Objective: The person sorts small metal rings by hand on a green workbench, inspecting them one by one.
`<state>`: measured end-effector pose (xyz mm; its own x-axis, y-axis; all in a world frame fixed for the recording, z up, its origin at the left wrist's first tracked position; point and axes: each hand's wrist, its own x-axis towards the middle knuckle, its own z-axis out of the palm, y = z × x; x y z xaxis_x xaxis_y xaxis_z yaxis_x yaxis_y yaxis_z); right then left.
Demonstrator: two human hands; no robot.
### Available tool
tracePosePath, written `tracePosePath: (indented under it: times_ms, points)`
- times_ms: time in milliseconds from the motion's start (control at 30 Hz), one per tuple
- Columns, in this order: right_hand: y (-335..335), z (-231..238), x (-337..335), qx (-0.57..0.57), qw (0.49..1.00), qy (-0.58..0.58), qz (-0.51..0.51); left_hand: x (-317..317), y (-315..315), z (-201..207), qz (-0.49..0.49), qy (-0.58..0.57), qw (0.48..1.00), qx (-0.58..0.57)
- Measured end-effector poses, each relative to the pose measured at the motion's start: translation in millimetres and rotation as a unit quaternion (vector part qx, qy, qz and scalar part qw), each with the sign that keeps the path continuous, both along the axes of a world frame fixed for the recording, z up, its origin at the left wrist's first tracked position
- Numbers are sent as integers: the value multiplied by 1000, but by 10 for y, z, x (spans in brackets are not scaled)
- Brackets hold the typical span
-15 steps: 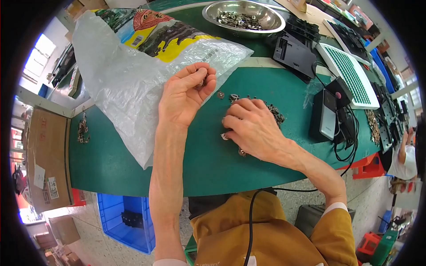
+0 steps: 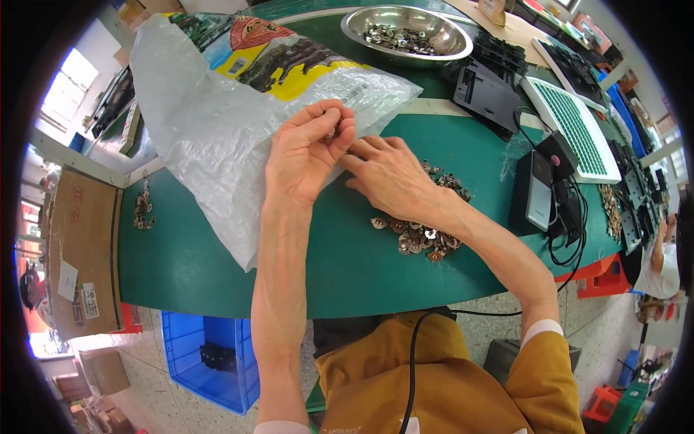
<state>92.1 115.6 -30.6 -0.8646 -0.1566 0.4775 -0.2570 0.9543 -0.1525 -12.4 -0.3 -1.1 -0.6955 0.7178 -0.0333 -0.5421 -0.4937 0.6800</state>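
Note:
My left hand (image 2: pixel 307 155) is raised over the green table beside a crumpled plastic bag, with its fingers curled round small metal parts (image 2: pixel 332 130) that show dark between thumb and fingertips. Close against it, my right hand (image 2: pixel 394 177) reaches in low over the tabletop, fingers bent and drawn together. Its fingertips are partly hidden, and what they hold, if anything, I cannot make out. Under and beside my right wrist lies a loose pile of small, round metal pieces (image 2: pixel 416 237), spreading back to more of them (image 2: pixel 450 182).
The clear plastic bag (image 2: pixel 210 137) with a printed panel covers the table's left part. Behind stand a steel bowl (image 2: pixel 455 47) of metal pieces and black plastic parts (image 2: pixel 484 94). At right are a white-and-green tray (image 2: pixel 571 130) and a black device with cables (image 2: pixel 531 192).
My right hand has moved left from the metal pile to beside my left hand, uncovering the near part of the pile. My left hand stays closed in nearly the same place.

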Motion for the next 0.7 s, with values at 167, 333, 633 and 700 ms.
tracePosePath:
  times_ms: [167,333,633,700]
  points:
    - [-98,215,275,-5,994,-105,-16,30,-74,34,-1,0,1000,29]
    - [-165,204,480,-77,992,-96,1,127,40,-133,4,-9,1000,27]
    - [-157,314,566,-131,985,-113,20,174,69,-42,-8,-12,1000,-1]
    - [-110,293,555,-141,982,-126,25,189,98,-52,-14,-10,1000,-5]
